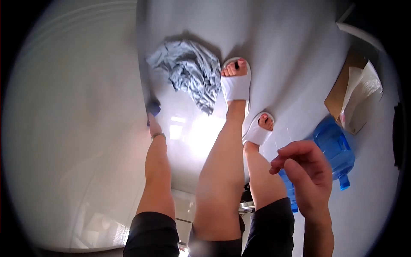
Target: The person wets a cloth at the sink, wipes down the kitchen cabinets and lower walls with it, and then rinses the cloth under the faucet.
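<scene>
My left hand (154, 124), with a bracelet at the wrist, reaches far forward along the edge of a large white glossy surface (81, 128). It is closed at a small dark blue object (154, 109), whose kind I cannot make out; the fingers are partly hidden. My right hand (306, 169) hangs in the air at the right, fingers loosely curled, thumb apart from them, nothing visible between them. Beneath and beyond it on the floor lies a clear blue water jug (336, 145). A crumpled grey-blue cloth (188, 68) lies on the floor ahead of my left hand.
My feet, in white slippers (236, 88), stand on a shiny light floor (282, 64) beside the cloth. An opened cardboard box (340, 100) with white wrapping (361, 92) lies at the right near the jug. A strong light reflection shows between my left arm and leg.
</scene>
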A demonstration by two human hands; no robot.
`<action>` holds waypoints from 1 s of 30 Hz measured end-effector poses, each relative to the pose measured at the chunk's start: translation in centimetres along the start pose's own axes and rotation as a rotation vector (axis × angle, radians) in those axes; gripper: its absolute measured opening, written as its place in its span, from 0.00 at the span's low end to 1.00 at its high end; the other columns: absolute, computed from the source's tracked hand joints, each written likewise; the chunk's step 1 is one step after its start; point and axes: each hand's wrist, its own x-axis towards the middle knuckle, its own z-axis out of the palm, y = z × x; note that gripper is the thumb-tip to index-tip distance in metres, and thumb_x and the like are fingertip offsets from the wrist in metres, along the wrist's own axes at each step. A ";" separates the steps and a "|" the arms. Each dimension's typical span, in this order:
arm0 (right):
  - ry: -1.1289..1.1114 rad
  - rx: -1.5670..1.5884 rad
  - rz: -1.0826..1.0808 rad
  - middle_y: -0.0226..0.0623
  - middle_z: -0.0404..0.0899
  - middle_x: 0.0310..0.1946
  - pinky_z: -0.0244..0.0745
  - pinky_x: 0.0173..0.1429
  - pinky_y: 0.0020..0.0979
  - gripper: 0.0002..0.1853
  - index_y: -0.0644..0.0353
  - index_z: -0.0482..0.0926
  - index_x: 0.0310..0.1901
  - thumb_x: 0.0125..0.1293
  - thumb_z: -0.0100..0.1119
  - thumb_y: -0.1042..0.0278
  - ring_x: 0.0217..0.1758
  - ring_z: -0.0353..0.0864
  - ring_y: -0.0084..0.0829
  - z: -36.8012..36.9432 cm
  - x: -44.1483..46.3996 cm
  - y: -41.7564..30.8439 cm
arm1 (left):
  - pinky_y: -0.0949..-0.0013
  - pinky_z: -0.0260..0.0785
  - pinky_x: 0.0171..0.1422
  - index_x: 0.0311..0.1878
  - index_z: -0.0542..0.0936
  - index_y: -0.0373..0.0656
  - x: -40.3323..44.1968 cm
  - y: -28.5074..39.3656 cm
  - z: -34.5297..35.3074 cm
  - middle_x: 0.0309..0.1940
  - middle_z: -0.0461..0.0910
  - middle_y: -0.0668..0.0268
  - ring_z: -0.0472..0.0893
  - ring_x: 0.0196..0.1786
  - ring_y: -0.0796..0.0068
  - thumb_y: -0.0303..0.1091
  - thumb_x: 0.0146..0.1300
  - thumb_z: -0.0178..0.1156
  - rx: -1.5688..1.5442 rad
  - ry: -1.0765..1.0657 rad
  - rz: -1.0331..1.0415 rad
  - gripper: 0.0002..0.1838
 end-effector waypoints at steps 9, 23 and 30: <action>0.115 -0.133 -0.032 0.40 0.84 0.39 0.80 0.52 0.31 0.08 0.66 0.79 0.48 0.70 0.56 0.76 0.42 0.85 0.28 -3.6 -7.8 9.9 | 0.38 0.29 0.82 0.75 0.66 0.43 2.2 -3.9 -4.0 0.77 0.59 0.57 0.53 0.80 0.50 0.42 0.76 0.39 -0.156 0.201 -0.317 0.28; 0.168 -0.166 -0.122 0.39 0.84 0.37 0.80 0.50 0.31 0.10 0.66 0.78 0.48 0.69 0.59 0.71 0.41 0.84 0.27 4.0 -13.2 25.5 | 0.30 0.44 0.77 0.73 0.67 0.38 -1.8 14.9 7.7 0.75 0.61 0.50 0.58 0.77 0.40 0.44 0.76 0.44 -0.030 0.171 -0.180 0.28; 0.098 -0.177 -0.014 0.39 0.84 0.38 0.80 0.50 0.31 0.08 0.66 0.78 0.48 0.69 0.58 0.76 0.42 0.84 0.27 4.5 -13.3 34.4 | 0.45 0.41 0.82 0.75 0.64 0.39 -8.1 35.4 23.4 0.77 0.60 0.60 0.56 0.79 0.54 0.43 0.78 0.41 -0.067 -0.097 0.323 0.28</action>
